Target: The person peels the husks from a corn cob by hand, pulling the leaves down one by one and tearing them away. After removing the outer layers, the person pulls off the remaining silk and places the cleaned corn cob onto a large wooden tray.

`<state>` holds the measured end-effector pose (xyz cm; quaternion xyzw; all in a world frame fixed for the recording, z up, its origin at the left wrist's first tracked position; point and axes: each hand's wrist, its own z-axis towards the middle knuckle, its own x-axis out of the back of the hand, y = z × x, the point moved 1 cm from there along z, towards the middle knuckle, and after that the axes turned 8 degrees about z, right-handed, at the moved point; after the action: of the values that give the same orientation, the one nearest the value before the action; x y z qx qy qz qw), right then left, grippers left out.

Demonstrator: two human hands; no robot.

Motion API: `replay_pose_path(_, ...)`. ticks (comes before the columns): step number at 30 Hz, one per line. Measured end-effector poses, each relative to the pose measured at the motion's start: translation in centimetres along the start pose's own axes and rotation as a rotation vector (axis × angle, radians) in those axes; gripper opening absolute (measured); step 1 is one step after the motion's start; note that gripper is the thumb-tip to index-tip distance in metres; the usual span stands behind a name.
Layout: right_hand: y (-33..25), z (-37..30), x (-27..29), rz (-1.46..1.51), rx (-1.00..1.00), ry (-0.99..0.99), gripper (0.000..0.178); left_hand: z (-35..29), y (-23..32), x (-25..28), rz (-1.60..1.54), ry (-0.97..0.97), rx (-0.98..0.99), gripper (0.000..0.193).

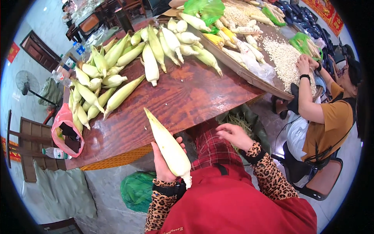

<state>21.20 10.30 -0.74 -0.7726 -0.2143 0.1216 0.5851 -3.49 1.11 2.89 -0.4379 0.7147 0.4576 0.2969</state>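
- The left hand holds a long, pointed, pale green corn ear in its husk, fingers curled around it, near the edge of the shiny red-brown wooden table.
- The right hand is beside that edge, fingers loosely bent.
- Many pale green corn ears lie piled on the table.

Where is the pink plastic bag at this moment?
In the head view, the pink plastic bag is at the left end of the table, beside the corn pile and a clear bottle.
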Motion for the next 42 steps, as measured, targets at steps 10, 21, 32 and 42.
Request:
replay_pose_path(10, -9.8, 2.7, -9.6, 0.059, 0.286, -0.061, 0.025, -0.9, -1.1, 1.3, 0.565, 0.017, -0.256, 0.047)
replay_pose_path(21, -8.0, 4.0, -9.4, 0.634, 0.100, -0.031, 0.009, -0.1, -0.8, 2.0, 0.479, 0.023, -0.191, 0.038)
replay_pose_path(32, -12.3, 0.8, -8.4, 0.985, 0.170, -0.130, 0.010, 0.2, -0.4, 2.9, 0.246, 0.205, -0.215, 0.039)
replay_pose_path(42, -12.1, -2.6, -4.1, 1.359, -0.062, -0.380, 0.010, -0.6, 3.1, 4.0, 0.134, 0.442, -0.421, 0.047)
